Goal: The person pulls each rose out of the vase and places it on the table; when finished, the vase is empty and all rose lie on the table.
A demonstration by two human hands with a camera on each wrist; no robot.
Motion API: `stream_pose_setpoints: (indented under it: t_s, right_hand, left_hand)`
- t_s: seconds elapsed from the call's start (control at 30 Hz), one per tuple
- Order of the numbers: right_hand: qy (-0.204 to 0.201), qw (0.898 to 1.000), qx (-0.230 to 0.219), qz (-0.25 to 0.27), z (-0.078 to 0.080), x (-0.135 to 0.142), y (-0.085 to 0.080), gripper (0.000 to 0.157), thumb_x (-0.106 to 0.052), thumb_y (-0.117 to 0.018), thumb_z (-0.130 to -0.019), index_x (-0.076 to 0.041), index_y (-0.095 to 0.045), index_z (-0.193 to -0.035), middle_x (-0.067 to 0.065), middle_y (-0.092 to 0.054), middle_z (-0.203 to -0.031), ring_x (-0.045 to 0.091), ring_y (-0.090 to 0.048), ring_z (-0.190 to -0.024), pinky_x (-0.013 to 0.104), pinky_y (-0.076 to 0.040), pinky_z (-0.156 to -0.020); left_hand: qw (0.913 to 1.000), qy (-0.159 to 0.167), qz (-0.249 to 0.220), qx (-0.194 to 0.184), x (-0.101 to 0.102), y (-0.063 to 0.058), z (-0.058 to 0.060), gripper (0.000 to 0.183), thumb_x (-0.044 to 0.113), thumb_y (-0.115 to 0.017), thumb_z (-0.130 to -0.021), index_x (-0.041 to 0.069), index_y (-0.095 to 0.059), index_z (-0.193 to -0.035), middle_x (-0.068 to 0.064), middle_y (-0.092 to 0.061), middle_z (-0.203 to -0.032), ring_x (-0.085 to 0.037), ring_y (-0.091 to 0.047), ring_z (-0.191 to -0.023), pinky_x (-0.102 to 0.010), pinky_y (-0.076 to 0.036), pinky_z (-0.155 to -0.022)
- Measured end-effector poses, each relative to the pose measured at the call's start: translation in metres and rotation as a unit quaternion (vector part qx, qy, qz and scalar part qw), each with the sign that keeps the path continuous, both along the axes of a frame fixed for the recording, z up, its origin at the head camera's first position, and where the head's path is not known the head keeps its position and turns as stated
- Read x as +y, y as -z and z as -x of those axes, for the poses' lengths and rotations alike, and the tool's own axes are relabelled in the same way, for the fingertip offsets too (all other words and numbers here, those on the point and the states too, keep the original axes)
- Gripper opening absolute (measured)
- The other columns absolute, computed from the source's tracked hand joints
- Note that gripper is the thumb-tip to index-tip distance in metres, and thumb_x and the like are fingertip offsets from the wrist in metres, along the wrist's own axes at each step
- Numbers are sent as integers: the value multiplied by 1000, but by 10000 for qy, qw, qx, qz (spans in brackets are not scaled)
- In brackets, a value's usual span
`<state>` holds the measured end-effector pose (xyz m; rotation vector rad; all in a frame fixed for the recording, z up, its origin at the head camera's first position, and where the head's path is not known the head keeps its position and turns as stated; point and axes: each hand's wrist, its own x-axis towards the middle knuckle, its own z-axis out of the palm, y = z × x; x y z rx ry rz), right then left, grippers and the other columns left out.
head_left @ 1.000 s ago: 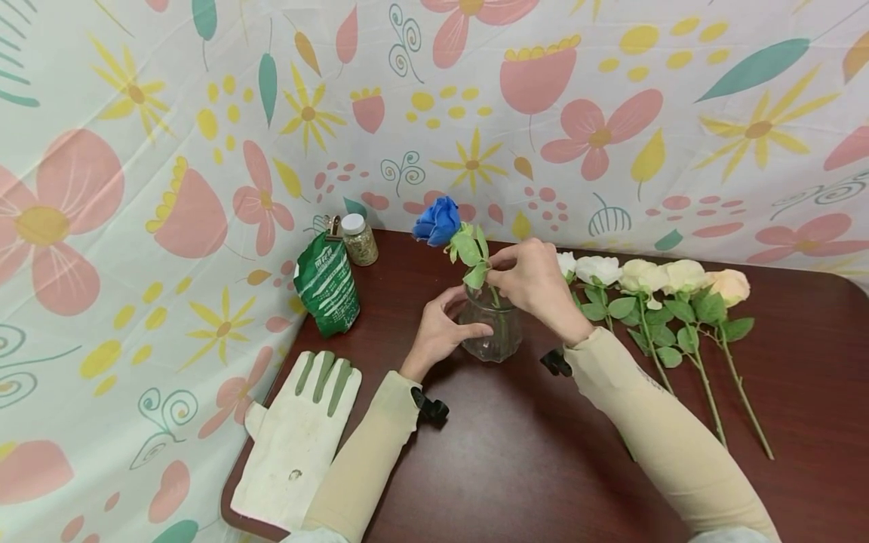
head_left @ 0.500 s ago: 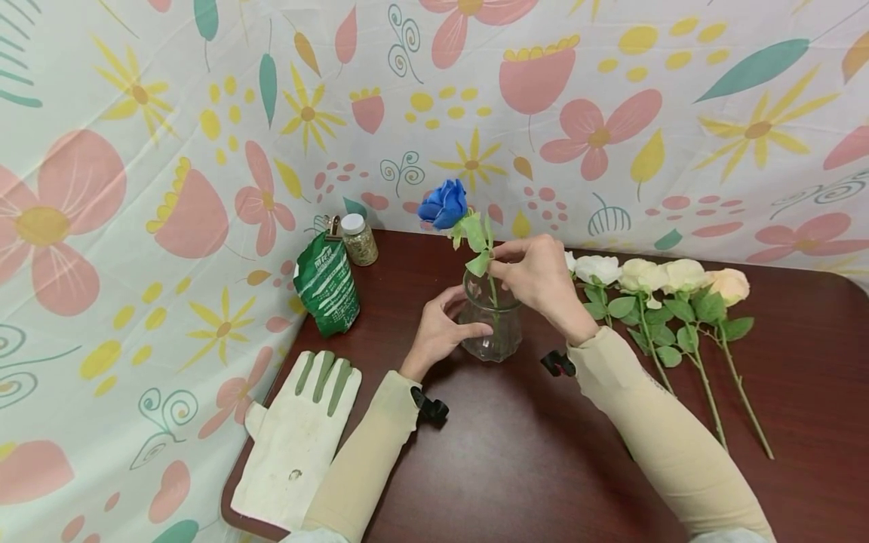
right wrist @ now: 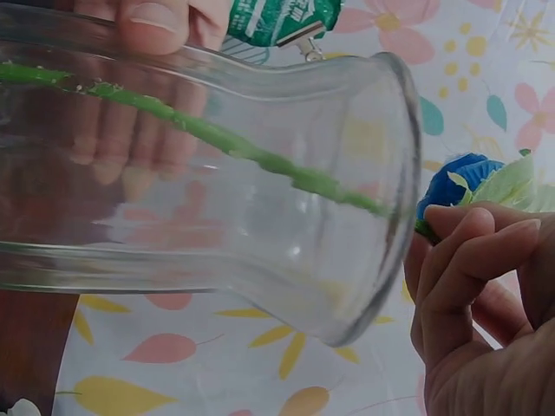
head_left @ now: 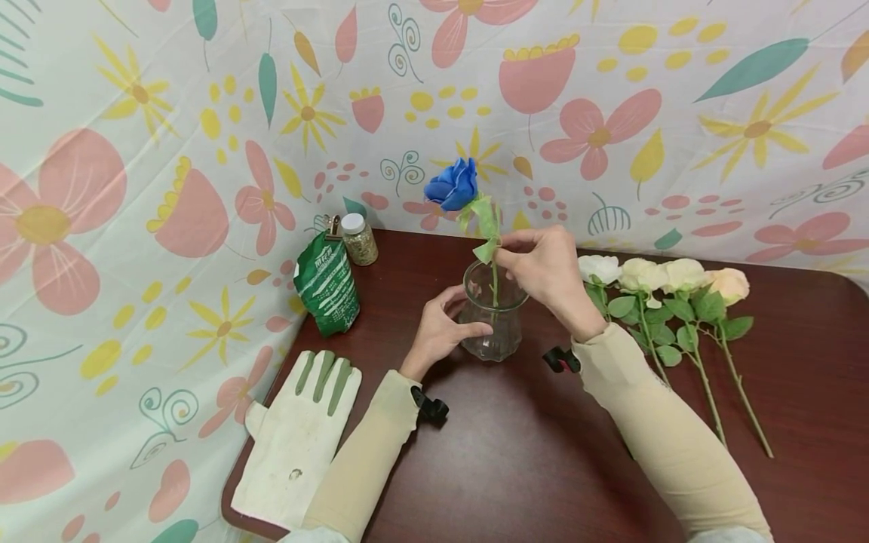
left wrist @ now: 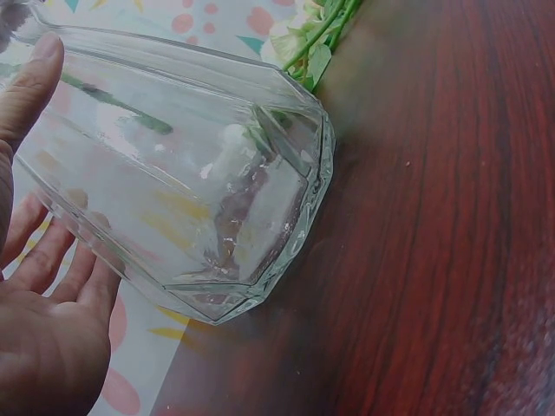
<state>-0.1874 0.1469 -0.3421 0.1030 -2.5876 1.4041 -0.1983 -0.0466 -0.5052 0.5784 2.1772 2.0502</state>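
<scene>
A clear faceted glass vase (head_left: 494,343) stands on the dark red-brown table. My left hand (head_left: 437,329) grips it from the left, thumb on the near side and fingers behind, as the left wrist view shows through the glass (left wrist: 156,208). My right hand (head_left: 548,273) pinches the stem of a blue rose (head_left: 453,185) just below its leaves, above the vase's rim. The rose's head leans left over the vase. Inside the glass, the green stem (right wrist: 217,137) runs down past the neck in the right wrist view.
Several white, cream and peach roses (head_left: 641,276) lie on the right, stems toward me. A green bag (head_left: 328,290) with a clip and a white-lidded jar (head_left: 360,241) stand back left. A white glove (head_left: 295,445) lies front left. A floral curtain (head_left: 421,136) hangs behind.
The blue rose has risen and shifted slightly right, with my right hand moving up and right. More of the vase's rim shows. My left hand and the vase have stayed put.
</scene>
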Motion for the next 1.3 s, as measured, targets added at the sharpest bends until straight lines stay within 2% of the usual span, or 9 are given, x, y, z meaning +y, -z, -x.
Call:
stream_pose_setpoints:
  t_s: [0.13,0.23,0.33,0.53,0.6,0.8,1.03,1.2,1.3]
  right_hand:
    - [41,9999,73,116,-1,2,-4,13,-16,-79,-94,-8,-88,-101,8,-77,-67,6,-68,-55,18,-52,-53]
    - [87,9996,196,205,-2,4,-6,13,-14,-78,-94,-8,-88,-100,12,-79,-71,6,-68,-56,17,-51,-52]
    - [146,9990,228,355,-3,7,-9,14,-13,-77,-94,-7,-88,-101,13,-81,-76,4,-68,-57,17,-52,-53]
    - [219,9967,326,704,-2,11,-15,15,-13,-79,-95,-4,-87,-102,-16,-71,-62,5,-68,-54,19,-52,-49]
    - [231,9955,385,830,-2,12,-16,16,-14,-79,-95,-3,-87,-103,-21,-68,-58,4,-67,-54,19,-52,-48]
    - [276,9896,534,1310,-2,15,-23,19,-15,-82,-94,0,-86,-105,-18,-70,-61,5,-65,-52,18,-53,-48]
    - [323,9816,736,1731,-3,22,-31,12,-13,-83,-94,-4,-87,-100,-14,-70,-58,6,-62,-49,18,-49,-45]
    - [393,9746,879,2022,-5,28,-37,6,-9,-80,-93,-8,-86,-92,-11,-68,-56,7,-59,-47,17,-44,-44]
    - [422,9693,895,2251,-6,33,-40,12,-5,-78,-93,-11,-85,-86,-8,-67,-55,8,-58,-47,17,-45,-45]
  left_hand:
    - [10000,-17,-33,8,0,0,0,76,31,-100,-80,8,-67,-144,-16,-69,-144,-32,-64,-140,-34,-51,-127]
    - [10000,-28,-39,-5,1,0,0,73,24,-100,-81,8,-67,-144,-16,-69,-144,-32,-65,-139,-34,-51,-126]
    - [10000,-36,-9,-25,1,0,0,73,24,-100,-81,8,-67,-144,-16,-69,-144,-32,-65,-140,-33,-52,-126]
    - [10000,-23,27,-46,0,0,0,79,37,-101,-78,9,-67,-145,-17,-69,-144,-32,-64,-142,-33,-52,-126]
    - [10000,-11,4,-39,0,0,0,82,41,-101,-77,9,-67,-144,-17,-69,-144,-33,-64,-142,-32,-52,-126]
    - [10000,-10,6,-17,0,1,0,85,46,-100,-76,8,-67,-145,-18,-69,-143,-33,-64,-141,-32,-52,-125]
    - [10000,22,-15,4,1,1,0,75,22,-100,-81,5,-66,-146,-23,-68,-146,-35,-63,-142,-31,-52,-125]
    - [10000,-16,-3,-17,1,0,-1,73,20,-100,-81,8,-67,-145,-18,-69,-145,-33,-64,-142,-32,-52,-126]
    - [10000,-44,18,-11,1,-1,-2,72,17,-99,-81,8,-67,-145,-17,-70,-144,-32,-65,-142,-34,-52,-126]
